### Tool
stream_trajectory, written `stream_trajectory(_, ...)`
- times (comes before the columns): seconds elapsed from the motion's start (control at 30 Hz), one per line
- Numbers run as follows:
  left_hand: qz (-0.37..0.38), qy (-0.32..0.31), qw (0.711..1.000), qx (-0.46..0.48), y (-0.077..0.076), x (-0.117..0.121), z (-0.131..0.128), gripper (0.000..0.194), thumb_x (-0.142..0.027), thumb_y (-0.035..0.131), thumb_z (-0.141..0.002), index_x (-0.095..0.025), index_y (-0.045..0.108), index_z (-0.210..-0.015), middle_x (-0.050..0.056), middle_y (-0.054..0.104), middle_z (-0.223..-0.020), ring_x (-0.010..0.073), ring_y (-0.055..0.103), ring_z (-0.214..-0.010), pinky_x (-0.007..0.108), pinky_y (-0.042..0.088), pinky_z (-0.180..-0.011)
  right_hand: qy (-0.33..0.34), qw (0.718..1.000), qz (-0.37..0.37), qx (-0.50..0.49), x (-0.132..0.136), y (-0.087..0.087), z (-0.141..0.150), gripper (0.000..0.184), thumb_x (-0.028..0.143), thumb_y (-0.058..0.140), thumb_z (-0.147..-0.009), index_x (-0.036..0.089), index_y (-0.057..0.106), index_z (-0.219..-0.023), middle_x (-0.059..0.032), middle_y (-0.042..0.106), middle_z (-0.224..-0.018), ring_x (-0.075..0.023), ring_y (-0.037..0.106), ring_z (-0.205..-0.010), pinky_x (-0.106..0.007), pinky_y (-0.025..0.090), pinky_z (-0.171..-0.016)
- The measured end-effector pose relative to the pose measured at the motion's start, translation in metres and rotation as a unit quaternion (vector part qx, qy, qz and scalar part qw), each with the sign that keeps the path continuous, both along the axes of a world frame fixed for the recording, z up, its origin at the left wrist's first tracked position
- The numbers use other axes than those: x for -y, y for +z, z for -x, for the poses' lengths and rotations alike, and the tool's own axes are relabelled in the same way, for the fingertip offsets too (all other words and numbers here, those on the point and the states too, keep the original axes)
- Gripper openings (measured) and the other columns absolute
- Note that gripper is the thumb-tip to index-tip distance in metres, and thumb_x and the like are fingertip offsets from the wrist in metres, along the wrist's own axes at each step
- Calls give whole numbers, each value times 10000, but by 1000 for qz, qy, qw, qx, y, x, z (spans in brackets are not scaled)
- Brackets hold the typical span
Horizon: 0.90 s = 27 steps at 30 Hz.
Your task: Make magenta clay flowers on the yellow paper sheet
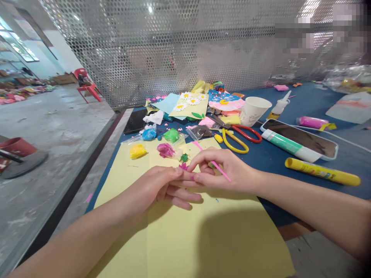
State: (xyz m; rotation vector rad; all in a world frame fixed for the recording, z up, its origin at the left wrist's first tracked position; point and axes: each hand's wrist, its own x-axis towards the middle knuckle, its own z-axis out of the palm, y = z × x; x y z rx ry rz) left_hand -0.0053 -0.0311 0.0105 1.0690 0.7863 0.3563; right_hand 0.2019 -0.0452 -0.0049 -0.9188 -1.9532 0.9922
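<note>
The person's left hand [152, 189] is reaching flat across a pale yellow card sheet [208, 239], its fingers [181, 194] stretching out loosely and gripping nothing that shows; its forefinger is pressing against the fingertips of the right hand [224, 168]; the right hand's fingers [204, 164] are curling closed around a thin pink modelling stick [220, 172], which is slanting through them, apparently leaving the fingertips free for fine work; whether a crumb of clay is sitting between the two hands, I cannot tell.

A small magenta clay flower [183, 166] is lying on the sheet just beyond those fingertips, with a green clay scrap [184, 157] just above it; the hands are working over the sheet, apparently keeping the small pieces on a plain ground.

Bagged lumps of yellow clay [137, 151], magenta clay [165, 150], green clay [171, 135] and blue clay [149, 134] are sitting along the sheet's far edge, seemingly so each colour is staying within reach; red-handled scissors [245, 133], a paper cup [255, 111] and a yellow glue stick [321, 172] are resting farther off on the blue bench [278, 204].
</note>
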Motion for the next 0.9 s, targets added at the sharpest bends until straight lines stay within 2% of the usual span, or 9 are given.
stream_trajectory(0.13,2,1,1000,7,0,-1,2,361,-377,495,-912,-145,727,-1063,150,704,-1127,288,710,-935,366,575,-810,-16,999,-8,-35,1,6,-5,146,200,573,-834,162,676,-930,26,513,-607,-95,472,-545,-203,371,-496)
stream_trajectory(0.3,-10,18,1000,10,2,0,2,312,-377,559,-893,-170,742,-1037,128,717,-1107,276,718,-904,358,590,-784,-43,985,-169,11,-1,4,-10,98,158,606,-811,179,676,-877,60,467,-537,-95,455,-532,-262,391,-651)
stream_trajectory(0.4,-27,24,999,3,4,1,2,228,-327,660,-849,-204,748,-1021,89,755,-984,243,723,-884,341,591,-799,-53,973,-222,36,-4,-1,-10,91,179,652,-804,194,689,-886,83,474,-522,-76,433,-500,-295,365,-742)
stream_trajectory(0.47,-36,14,999,2,5,1,2,219,-303,686,-836,-207,747,-1023,80,763,-927,229,724,-877,334,591,-806,-56,970,-231,50,-5,-3,-10,71,206,658,-822,206,699,-880,82,513,-528,-70,433,-489,-303,350,-754)
stream_trajectory(0.7,-37,10,999,12,4,0,2,213,-294,688,-841,-218,745,-1031,68,762,-949,207,727,-871,305,597,-799,-67,966,-240,65,-5,-3,-11,79,255,643,-855,223,708,-884,57,569,-532,-92,484,-514,-308,358,-747)
stream_trajectory(0.8,-26,11,999,31,4,2,3,181,-274,697,-833,-233,752,-1000,49,762,-955,205,726,-885,291,602,-786,-62,964,-253,56,-4,-3,-8,122,282,673,-839,205,684,-933,37,621,-608,-106,528,-563,-311,373,-744)
stream_trajectory(0.9,-19,-6,999,34,3,2,2,151,-256,678,-847,-206,759,-964,57,759,-970,209,718,-925,279,597,-799,-45,964,-262,34,-5,-5,-5,95,292,683,-840,217,690,-899,5,669,-692,-132,577,-655,-302,392,-728)
